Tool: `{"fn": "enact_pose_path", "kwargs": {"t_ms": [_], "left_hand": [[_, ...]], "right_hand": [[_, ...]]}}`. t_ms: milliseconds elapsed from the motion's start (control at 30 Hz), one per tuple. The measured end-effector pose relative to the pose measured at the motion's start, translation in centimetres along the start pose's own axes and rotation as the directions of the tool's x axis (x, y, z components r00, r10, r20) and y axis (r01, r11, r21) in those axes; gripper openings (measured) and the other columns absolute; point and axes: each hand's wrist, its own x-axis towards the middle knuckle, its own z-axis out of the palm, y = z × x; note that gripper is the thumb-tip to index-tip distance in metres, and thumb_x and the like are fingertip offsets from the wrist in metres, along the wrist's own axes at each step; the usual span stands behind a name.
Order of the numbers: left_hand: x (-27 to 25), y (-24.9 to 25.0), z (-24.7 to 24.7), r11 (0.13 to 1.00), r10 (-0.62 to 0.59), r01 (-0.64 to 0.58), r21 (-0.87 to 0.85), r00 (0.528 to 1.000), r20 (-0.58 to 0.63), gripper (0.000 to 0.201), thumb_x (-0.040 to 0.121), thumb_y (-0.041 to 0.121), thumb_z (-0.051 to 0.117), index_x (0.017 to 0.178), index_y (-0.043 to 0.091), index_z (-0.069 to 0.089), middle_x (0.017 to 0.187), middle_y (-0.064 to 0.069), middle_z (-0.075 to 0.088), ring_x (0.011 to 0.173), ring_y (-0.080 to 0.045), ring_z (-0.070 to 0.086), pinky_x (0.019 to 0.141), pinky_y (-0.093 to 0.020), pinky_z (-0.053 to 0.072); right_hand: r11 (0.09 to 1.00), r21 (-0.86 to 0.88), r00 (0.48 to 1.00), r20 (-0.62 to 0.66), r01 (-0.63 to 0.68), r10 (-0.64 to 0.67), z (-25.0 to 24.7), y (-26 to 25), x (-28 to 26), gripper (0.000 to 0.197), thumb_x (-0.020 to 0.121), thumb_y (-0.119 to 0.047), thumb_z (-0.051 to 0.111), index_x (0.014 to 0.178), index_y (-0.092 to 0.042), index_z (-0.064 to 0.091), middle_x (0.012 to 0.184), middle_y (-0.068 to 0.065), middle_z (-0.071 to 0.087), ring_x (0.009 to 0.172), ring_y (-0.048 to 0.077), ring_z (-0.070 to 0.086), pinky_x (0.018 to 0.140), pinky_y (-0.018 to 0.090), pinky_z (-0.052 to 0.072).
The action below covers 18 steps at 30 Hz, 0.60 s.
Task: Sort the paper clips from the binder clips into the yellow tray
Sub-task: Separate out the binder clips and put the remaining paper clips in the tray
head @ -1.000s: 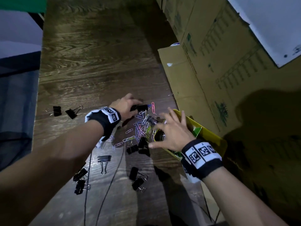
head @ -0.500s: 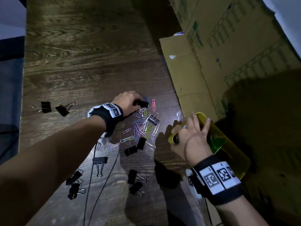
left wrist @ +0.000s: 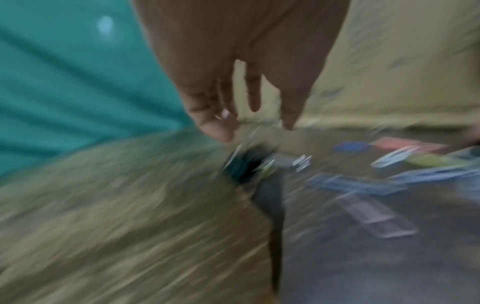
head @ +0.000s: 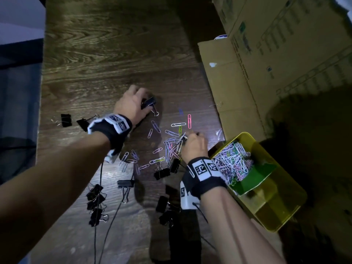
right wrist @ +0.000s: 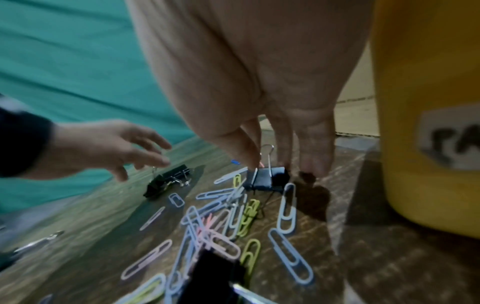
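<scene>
Coloured paper clips (head: 171,147) (right wrist: 221,222) lie scattered mid-table among black binder clips. My left hand (head: 141,100) (left wrist: 254,127) hovers with loosely spread fingers over one binder clip (head: 149,102) (right wrist: 168,181) that lies on the wood; the left wrist view is blurred. My right hand (head: 190,137) (right wrist: 267,164) reaches into the pile and pinches a small binder clip (right wrist: 267,179) between thumb and fingers. The yellow tray (head: 276,206) (right wrist: 428,82) stands just right of that hand, and one compartment is heaped with paper clips.
Loose binder clips lie at the far left (head: 65,120), near my left forearm (head: 95,204) and below the pile (head: 162,173). A large cardboard box (head: 266,73) walls off the right side. Thin black cables (head: 114,216) run across the wooden table (head: 114,54).
My right hand let go of the tilted yellow tray, which now stands flat, and moved left into the clip pile. My left hand's fingers opened over the binder clip it gripped.
</scene>
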Motion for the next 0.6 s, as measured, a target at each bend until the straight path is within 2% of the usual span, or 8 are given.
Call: {"fn": "enact_pose_path", "kwargs": {"t_ms": [67, 100, 167, 233, 333, 467, 533, 600], "left_hand": [[-2.9, 1.6, 0.1, 0.991, 0.132, -0.133, -0.030, 0.990, -0.044, 0.028, 0.082, 0.039, 0.058, 0.102, 0.019, 0.057, 0.107, -0.009, 0.052, 0.092, -0.030, 0.057, 0.074, -0.044, 0.053], [-4.7, 2.5, 0.6, 0.981, 0.191, -0.191, -0.044, 0.981, 0.011, 0.025, 0.083, 0.044, 0.053, 0.094, 0.022, 0.057, 0.101, -0.004, 0.055, 0.087, -0.027, 0.058, 0.071, -0.042, 0.053], [-8.7, 4.4, 1.8, 0.974, 0.223, -0.209, -0.082, 0.951, 0.215, 0.027, 0.083, 0.051, 0.050, 0.087, 0.025, 0.057, 0.094, 0.000, 0.058, 0.082, -0.025, 0.059, 0.071, -0.040, 0.052], [-11.7, 5.8, 3.2, 0.983, 0.182, -0.164, -0.080, 0.920, 0.347, 0.028, 0.082, 0.049, 0.055, 0.098, 0.026, 0.058, 0.103, 0.000, 0.058, 0.091, -0.027, 0.060, 0.075, -0.038, 0.051], [-13.8, 7.4, 4.6, 0.991, 0.101, -0.126, 0.034, 0.907, 0.409, 0.039, 0.082, 0.045, 0.058, 0.113, 0.024, 0.049, 0.115, -0.001, 0.056, 0.099, -0.030, 0.060, 0.077, -0.039, 0.050], [-15.0, 8.2, 5.3, 0.986, 0.094, -0.141, 0.088, 0.910, 0.403, 0.033, 0.084, 0.019, 0.052, 0.115, 0.019, 0.043, 0.116, -0.005, 0.053, 0.095, -0.034, 0.060, 0.070, -0.041, 0.046], [-16.0, 8.0, 5.7, 0.986, 0.113, -0.153, 0.059, 0.893, 0.435, 0.035, 0.085, 0.018, 0.049, 0.118, 0.019, 0.041, 0.118, -0.005, 0.052, 0.096, -0.035, 0.059, 0.071, -0.042, 0.048], [-17.1, 7.4, 6.0, 0.986, 0.120, -0.158, 0.046, 0.885, 0.451, 0.036, 0.087, 0.027, 0.049, 0.121, 0.021, 0.039, 0.120, -0.005, 0.052, 0.101, -0.033, 0.058, 0.076, -0.043, 0.050]], "right_hand": [[0.999, 0.055, 0.998, -0.056, 0.002, 0.001, 0.2, 0.4, 0.4, 0.024, 0.088, 0.005, 0.053, 0.109, 0.004, 0.063, 0.124, 0.021, 0.052, 0.105, 0.033, 0.057, 0.092, 0.039, 0.051], [0.997, 0.075, 0.996, -0.085, 0.007, -0.001, 0.1, 0.4, 0.5, 0.020, 0.087, 0.006, 0.053, 0.104, 0.007, 0.065, 0.121, 0.021, 0.055, 0.099, 0.032, 0.060, 0.088, 0.038, 0.053], [0.994, 0.112, 0.991, -0.134, 0.009, 0.006, -0.4, 0.3, 0.4, 0.018, 0.088, 0.003, 0.053, 0.099, 0.009, 0.066, 0.117, 0.021, 0.058, 0.096, 0.033, 0.062, 0.087, 0.035, 0.053], [0.993, 0.117, 0.983, -0.183, 0.019, 0.003, -1.3, 0.0, 0.0, 0.019, 0.088, 0.000, 0.053, 0.097, 0.008, 0.067, 0.117, 0.020, 0.057, 0.100, 0.033, 0.061, 0.089, 0.032, 0.048], [0.994, 0.093, 0.974, -0.226, 0.053, -0.031, -2.6, -0.6, -0.5, 0.017, 0.087, -0.003, 0.056, 0.096, 0.006, 0.067, 0.119, 0.018, 0.055, 0.099, 0.033, 0.061, 0.089, 0.035, 0.048], [0.998, -0.060, 0.996, -0.090, -0.032, 0.027, -3.9, -0.5, -1.0, 0.028, 0.091, -0.011, 0.053, 0.112, 0.006, 0.059, 0.138, 0.018, 0.037, 0.113, 0.036, 0.053, 0.095, 0.039, 0.043], [0.975, -0.216, 0.999, -0.006, -0.052, 0.052, -3.9, -0.1, -0.7, 0.034, 0.093, -0.018, 0.050, 0.120, 0.001, 0.055, 0.138, 0.017, 0.034, 0.118, 0.035, 0.047, 0.098, 0.042, 0.040], [0.929, -0.365, 0.996, 0.048, -0.052, 0.075, -3.5, 0.3, -0.3, 0.041, 0.093, -0.023, 0.045, 0.129, -0.003, 0.048, 0.138, 0.016, 0.034, 0.125, 0.034, 0.040, 0.101, 0.044, 0.036]]}}
